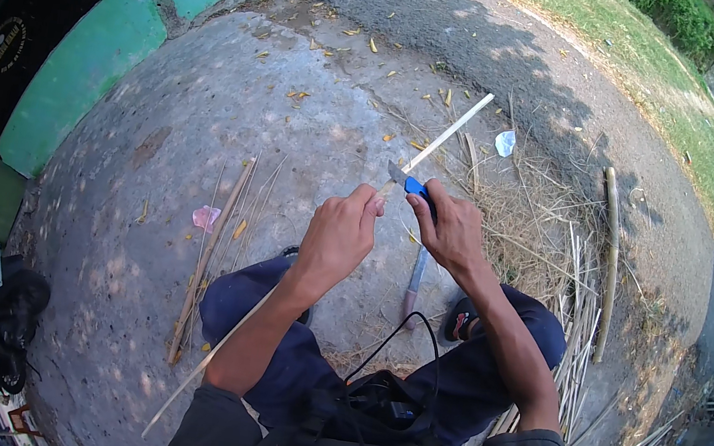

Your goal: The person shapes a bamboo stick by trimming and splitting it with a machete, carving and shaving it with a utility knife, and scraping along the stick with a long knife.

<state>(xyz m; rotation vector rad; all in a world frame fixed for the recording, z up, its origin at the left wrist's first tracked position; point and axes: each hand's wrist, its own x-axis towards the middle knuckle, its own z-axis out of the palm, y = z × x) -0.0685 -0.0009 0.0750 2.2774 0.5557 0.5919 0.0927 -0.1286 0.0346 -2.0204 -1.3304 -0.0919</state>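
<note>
My left hand [339,231] is closed round a long pale strip [450,134], bamboo by its look. One end of it points away to the far right, and the other passes under my left forearm toward the lower left. My right hand [449,227] grips a blue utility knife [418,187]. Its blade lies against the strip just beyond my left fingers; whether it cuts in cannot be told. Below my hands, a knife with a long blade [417,272] and a brownish handle rests on the concrete between my feet.
Split strips [575,345] and shavings [524,233] heap at my right, beside a thick pole [607,258]. Several thin sticks [213,258] lie left, near a pink wrapper [205,218]. A whitish scrap [504,142] lies ahead. A green wall [89,49] and a dark motorcycle part [7,311] stand left.
</note>
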